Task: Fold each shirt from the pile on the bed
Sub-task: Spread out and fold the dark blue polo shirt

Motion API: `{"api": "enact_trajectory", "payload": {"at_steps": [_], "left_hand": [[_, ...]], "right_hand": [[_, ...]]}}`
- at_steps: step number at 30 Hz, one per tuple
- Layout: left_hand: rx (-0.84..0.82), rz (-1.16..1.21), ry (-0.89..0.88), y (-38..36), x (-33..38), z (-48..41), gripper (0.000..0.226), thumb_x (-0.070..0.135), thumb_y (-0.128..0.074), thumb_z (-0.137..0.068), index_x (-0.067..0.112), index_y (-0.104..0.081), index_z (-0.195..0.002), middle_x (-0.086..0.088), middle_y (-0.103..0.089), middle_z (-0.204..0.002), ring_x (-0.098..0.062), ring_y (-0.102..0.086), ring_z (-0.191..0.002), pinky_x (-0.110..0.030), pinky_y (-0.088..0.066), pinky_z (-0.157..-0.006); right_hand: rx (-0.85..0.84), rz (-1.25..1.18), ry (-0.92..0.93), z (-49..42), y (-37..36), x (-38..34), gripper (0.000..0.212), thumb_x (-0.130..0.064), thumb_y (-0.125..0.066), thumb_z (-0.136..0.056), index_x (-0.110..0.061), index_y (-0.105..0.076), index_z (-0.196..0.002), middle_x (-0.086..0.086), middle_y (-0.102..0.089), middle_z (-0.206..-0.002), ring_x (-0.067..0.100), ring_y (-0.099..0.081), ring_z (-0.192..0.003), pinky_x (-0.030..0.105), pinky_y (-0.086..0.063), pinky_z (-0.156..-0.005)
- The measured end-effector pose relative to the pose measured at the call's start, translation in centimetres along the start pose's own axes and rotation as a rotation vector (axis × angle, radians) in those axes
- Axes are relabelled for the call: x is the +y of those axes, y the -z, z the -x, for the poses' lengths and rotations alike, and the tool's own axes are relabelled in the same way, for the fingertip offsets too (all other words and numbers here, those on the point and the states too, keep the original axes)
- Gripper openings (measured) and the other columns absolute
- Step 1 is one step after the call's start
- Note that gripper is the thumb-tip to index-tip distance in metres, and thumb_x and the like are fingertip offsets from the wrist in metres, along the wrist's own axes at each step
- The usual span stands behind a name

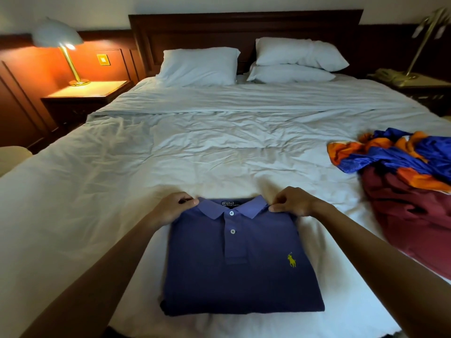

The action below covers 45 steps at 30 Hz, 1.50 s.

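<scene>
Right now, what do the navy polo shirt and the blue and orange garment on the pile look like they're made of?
The navy polo shirt looks like a matte cotton knit: its surface is dull, without sheen, the weave too fine to see. The blue and orange garment is probably polyester or similar: it is glossy, with bright highlights along its crumpled folds.

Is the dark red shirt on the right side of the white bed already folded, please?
No, the dark red shirt lies crumpled, partly under the rumpled blue-and-orange garment on the white bed.
</scene>
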<state>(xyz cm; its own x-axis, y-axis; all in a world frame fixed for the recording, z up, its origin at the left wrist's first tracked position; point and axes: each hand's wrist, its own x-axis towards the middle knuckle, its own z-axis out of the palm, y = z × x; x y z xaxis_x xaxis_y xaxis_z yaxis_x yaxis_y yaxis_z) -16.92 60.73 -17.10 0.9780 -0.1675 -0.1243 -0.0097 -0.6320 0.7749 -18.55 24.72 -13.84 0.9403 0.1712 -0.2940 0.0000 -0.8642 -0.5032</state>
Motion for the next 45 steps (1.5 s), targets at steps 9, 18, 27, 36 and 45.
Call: {"api": "enact_trajectory", "payload": {"at_steps": [9, 18, 27, 36, 45], "left_hand": [[0.037, 0.023, 0.006, 0.0, -0.1, 0.4, 0.014, 0.013, -0.063, -0.097, 0.001, -0.070, -0.093, -0.002, -0.065, -0.085, -0.008, -0.056, -0.078, -0.023, -0.040, -0.074], [0.184, 0.086, 0.133, -0.5, -0.2, 0.9, 0.031, 0.041, -0.068, -0.093, 0.011, -0.065, -0.102, -0.001, -0.067, -0.096, -0.017, -0.061, -0.091, -0.025, -0.042, -0.072], [0.219, 0.451, 0.224, -1.4, 1.0, 2.8, 0.031, 0.030, -0.064, -0.097, 0.002, -0.063, -0.113, -0.010, -0.067, -0.105, -0.015, -0.058, -0.083, -0.023, -0.042, -0.065], [0.210, 0.475, 0.228, -1.5, 1.0, 3.2, 0.015, 0.028, -0.066, -0.096, 0.014, -0.066, -0.102, -0.008, -0.069, -0.113, -0.015, -0.061, -0.095, -0.025, -0.045, -0.072], [0.139, 0.161, 0.148, -1.7, 0.7, 2.8, 0.019, 0.020, -0.072, -0.090, 0.002, -0.067, -0.093, -0.015, -0.067, -0.090, -0.020, -0.059, -0.081, -0.029, -0.040, -0.067]], "right_hand": [[0.175, -0.520, -0.102, 0.1, -1.0, -0.4, 0.032, -0.022, -0.054, -0.099, -0.003, -0.058, -0.073, 0.011, -0.055, -0.075, 0.027, -0.047, -0.069, 0.034, -0.036, -0.063], [0.275, -0.046, -0.188, 3.7, -2.2, -0.9, 0.049, -0.042, -0.075, -0.077, -0.008, -0.049, -0.055, 0.004, -0.049, -0.053, 0.021, -0.050, -0.057, 0.028, -0.031, -0.050], [0.170, -1.106, -0.266, 4.5, -1.7, -1.3, 0.022, -0.021, -0.055, -0.101, -0.005, -0.068, -0.106, 0.011, -0.068, -0.100, 0.024, -0.063, -0.086, 0.034, -0.052, -0.067], [0.297, -0.878, -0.308, 3.0, -3.4, -0.8, 0.026, -0.016, -0.063, -0.093, -0.014, -0.059, -0.118, 0.011, -0.067, -0.106, 0.021, -0.063, -0.088, 0.031, -0.052, -0.068], [0.287, -0.557, -0.206, 2.5, -3.7, 0.7, 0.016, -0.023, -0.066, -0.089, -0.010, -0.065, -0.080, 0.001, -0.065, -0.079, 0.021, -0.060, -0.075, 0.030, -0.044, -0.066]]}}
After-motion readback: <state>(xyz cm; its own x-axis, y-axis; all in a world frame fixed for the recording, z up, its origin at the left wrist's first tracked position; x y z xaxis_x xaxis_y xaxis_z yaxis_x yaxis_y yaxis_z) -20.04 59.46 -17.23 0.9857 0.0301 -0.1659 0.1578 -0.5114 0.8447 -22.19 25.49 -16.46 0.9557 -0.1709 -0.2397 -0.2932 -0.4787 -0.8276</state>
